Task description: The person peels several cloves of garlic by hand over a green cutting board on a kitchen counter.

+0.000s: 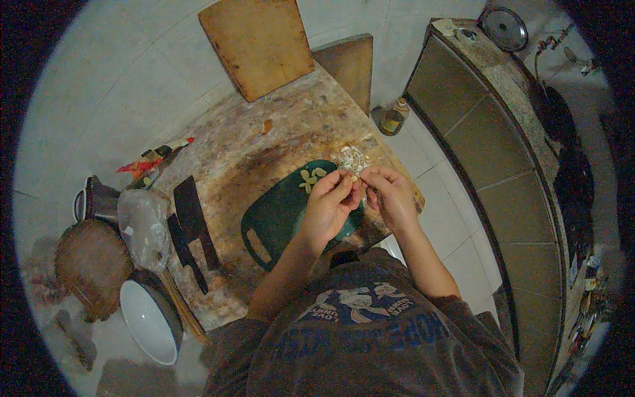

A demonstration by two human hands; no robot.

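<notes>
Over the right end of a green cutting board (278,213), my left hand (328,206) pinches a small pale clove (353,178), which looks like garlic. The fingertips of my right hand (392,196) meet it from the other side; whether they grip the clove or a bit of its skin is hidden. Several pale yellow-green cloves (308,182) lie on the board's far end, just left of my hands. Beyond my fingertips sits a loose heap of white papery skins (352,158) at the board's edge.
A dark cleaver (188,203) and a narrower knife (186,255) lie left of the board on the stained table (238,144). Wooden boards (263,44) lean at the back. A white bowl (151,322) and a plastic bag (144,223) are at left. Bottles (392,121) stand on the floor.
</notes>
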